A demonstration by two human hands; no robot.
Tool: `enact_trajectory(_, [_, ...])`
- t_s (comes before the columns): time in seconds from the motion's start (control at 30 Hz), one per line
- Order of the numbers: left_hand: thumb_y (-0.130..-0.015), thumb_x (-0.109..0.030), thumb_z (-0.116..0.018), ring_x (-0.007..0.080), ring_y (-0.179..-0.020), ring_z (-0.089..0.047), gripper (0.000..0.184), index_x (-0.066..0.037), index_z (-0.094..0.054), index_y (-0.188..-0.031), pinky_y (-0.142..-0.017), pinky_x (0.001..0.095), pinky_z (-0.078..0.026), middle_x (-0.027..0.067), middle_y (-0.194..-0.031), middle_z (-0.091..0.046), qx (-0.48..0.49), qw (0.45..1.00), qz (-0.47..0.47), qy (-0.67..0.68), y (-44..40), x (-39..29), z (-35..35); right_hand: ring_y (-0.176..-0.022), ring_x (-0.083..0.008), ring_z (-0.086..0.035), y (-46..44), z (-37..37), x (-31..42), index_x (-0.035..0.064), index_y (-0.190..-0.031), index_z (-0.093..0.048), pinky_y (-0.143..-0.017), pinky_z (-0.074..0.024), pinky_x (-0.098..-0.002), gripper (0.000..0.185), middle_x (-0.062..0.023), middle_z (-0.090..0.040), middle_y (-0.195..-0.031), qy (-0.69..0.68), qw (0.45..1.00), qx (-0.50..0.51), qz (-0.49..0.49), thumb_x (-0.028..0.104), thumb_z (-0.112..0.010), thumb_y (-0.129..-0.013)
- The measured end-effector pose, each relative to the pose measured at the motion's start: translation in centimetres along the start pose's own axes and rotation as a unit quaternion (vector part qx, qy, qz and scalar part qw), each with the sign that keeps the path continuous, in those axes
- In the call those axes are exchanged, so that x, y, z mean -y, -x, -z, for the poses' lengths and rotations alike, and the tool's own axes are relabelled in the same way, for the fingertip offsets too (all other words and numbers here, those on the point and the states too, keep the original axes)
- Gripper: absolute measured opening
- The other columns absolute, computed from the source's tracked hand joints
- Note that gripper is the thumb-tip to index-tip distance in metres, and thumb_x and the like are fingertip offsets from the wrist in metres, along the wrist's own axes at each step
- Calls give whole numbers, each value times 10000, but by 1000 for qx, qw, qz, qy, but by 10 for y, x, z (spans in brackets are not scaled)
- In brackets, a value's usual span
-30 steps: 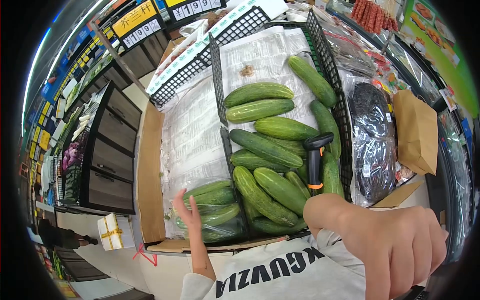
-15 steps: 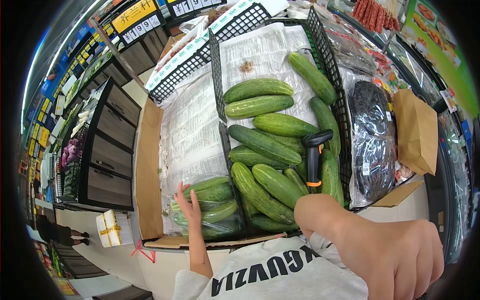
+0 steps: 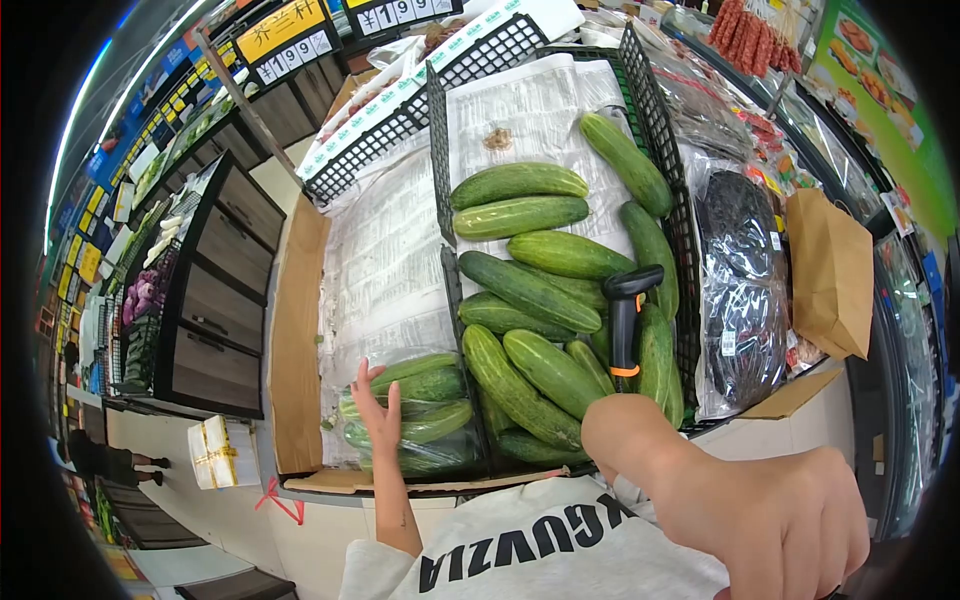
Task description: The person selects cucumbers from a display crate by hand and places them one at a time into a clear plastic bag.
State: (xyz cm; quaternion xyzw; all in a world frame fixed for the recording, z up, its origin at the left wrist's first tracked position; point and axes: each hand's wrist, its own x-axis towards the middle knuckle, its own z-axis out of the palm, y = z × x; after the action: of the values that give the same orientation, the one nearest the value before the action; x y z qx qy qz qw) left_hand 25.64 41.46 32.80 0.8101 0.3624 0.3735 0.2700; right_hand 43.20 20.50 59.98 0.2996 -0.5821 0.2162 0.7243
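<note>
My left hand lies with its fingers apart at the left side of several cucumbers wrapped in clear plastic; I cannot tell how firmly it touches them. Close to the camera, at lower right, my right hand is raised with its fingers curled in. What is inside those fingers, if anything, is hidden. Beyond it, a black handheld scanner with an orange band leans among loose cucumbers, apart from my right hand as far as I can see.
A black plastic crate lined with paper holds the loose cucumbers. Cardboard edges the left side. To the right are dark plastic-wrapped goods and a brown paper bag. A white box stands on the floor at left.
My right hand has shifted slightly down and left in view. My left hand stays by the wrapped cucumbers, and the scanner keeps its place among the loose ones.
</note>
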Motion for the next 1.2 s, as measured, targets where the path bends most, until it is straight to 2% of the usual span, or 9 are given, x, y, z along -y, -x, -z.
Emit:
enact_trajectory(0.07, [-756, -110, -497, 218, -953, -420, 504, -22, -298, -1210, -887, 347, -253, 112, -982, -481, 4, 1000, 0, 7, 0, 2, 0, -465, -183, -448, -4, 7, -3, 57, -498, -423, -601, -498, -373, 230, -90, -424, -500, -29, 997, 75, -13, -1, -380, -717])
enact_trajectory(0.3, [-767, -160, -482, 240, -999, -411, 518, -43, -271, -1225, -968, 470, -60, 88, -991, -478, 15, 999, 19, 29, -1, 3, -1, -447, -169, -428, -2, 2, 2, 60, -493, -421, -593, -481, -349, 243, -82, -410, -489, -33, 995, 82, -42, -2, -368, -723])
enact_trajectory(0.37, [-768, -161, -480, 241, -998, -413, 514, -45, -273, -1224, -968, 471, -59, 89, -993, -478, 15, 999, 20, 26, 0, 3, 0, -340, -153, -352, 1, -7, 0, 25, -438, -395, -316, -253, -246, 173, -69, -353, -397, 1, 1000, -8, 5, -41, -403, -597])
enact_trajectory(0.47, [-780, -181, -466, 240, -994, -417, 497, -49, -279, -1221, -970, 474, -58, 89, -985, -483, 17, 999, 20, 33, -2, 1, 1, -418, -158, -396, -2, -6, -3, 73, -475, -398, -547, -478, -322, 259, -68, -380, -471, -8, 1000, -6, -23, -9, -350, -716])
enact_trajectory(0.57, [-793, -206, -451, 238, -981, -430, 464, -49, -307, -1206, -971, 476, -61, 82, -958, -499, 29, 999, 24, 15, -1, 1, 2, -547, -258, -519, -3, 12, 5, 21, -572, -520, -722, -438, -434, 333, -154, -503, -576, -54, 984, 144, -92, 171, -349, -815])
enact_trajectory(0.73, [-798, -219, -450, 229, -930, -471, 361, -34, -425, -1108, -974, 463, -75, 68, -913, -530, 63, 998, 24, -7, -2, 2, 0, -414, -145, -342, 34, 63, -19, 76, -600, -425, -465, -381, -330, 309, -19, -409, -529, -74, 992, 4, -101, 280, -395, -830])
enact_trajectory(0.8, [-795, -211, -456, 228, -918, -477, 335, -32, -448, -1078, -973, 459, -85, 70, -903, -534, 72, 997, 22, -18, -2, 5, 0, -525, -116, -399, 59, 79, -42, 21, -646, -476, -527, -371, -273, 183, -16, -437, -592, 217, 892, -252, -308, 158, -485, -767])
enact_trajectory(0.93, [-785, -177, -471, 226, -856, -502, 251, -24, -508, -980, -964, 446, -119, 81, -841, -551, 70, 997, 23, -22, -3, 10, -3, -608, -216, -508, 136, 130, -101, -20, -712, -521, -565, -404, -285, 177, -116, -514, -679, 534, 636, -13, -557, 152, -501, -746])
enact_trajectory(1.2, [-786, -154, -473, 250, -800, -501, 179, -8, -550, -854, -918, 394, -232, 100, -807, -561, 59, 997, 20, -35, -6, 2, 1, -713, -322, -526, 249, 151, -115, -14, -798, -513, -633, -432, -388, 151, -171, -513, -769, 628, 467, 166, -600, 106, -459, -723])
